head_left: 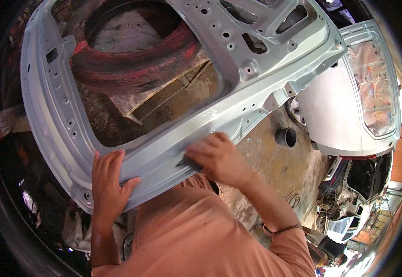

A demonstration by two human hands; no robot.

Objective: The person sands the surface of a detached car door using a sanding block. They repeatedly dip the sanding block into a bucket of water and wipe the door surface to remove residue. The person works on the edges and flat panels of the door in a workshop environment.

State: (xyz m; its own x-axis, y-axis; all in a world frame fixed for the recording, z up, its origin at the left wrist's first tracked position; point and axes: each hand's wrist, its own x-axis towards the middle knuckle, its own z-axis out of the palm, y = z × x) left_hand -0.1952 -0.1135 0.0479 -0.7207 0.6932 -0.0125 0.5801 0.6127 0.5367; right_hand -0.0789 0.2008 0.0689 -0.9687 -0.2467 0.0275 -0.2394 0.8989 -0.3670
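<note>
A silver-grey car tailgate panel (150, 159), with a large window opening and several small holes, lies across the space in front of me. My left hand (110, 184) rests on its near left corner, fingers laid over the metal and thumb apart, holding nothing. Farther right along the same near rail, my right hand (215, 157) is curled down against the surface and smeared by motion. Beneath its fingers pokes a dark, thin piece that looks like sandpaper (187, 163), pressed on the metal; most of it is hidden by the hand.
Through the window opening show a red-smeared black tyre (136, 69) and a worn board (132, 104). A white car (335, 111) with paper-masked glass stands at the right, near a dark round container (285, 137) on the stained floor. Behind it sits a partly dismantled vehicle (348, 207).
</note>
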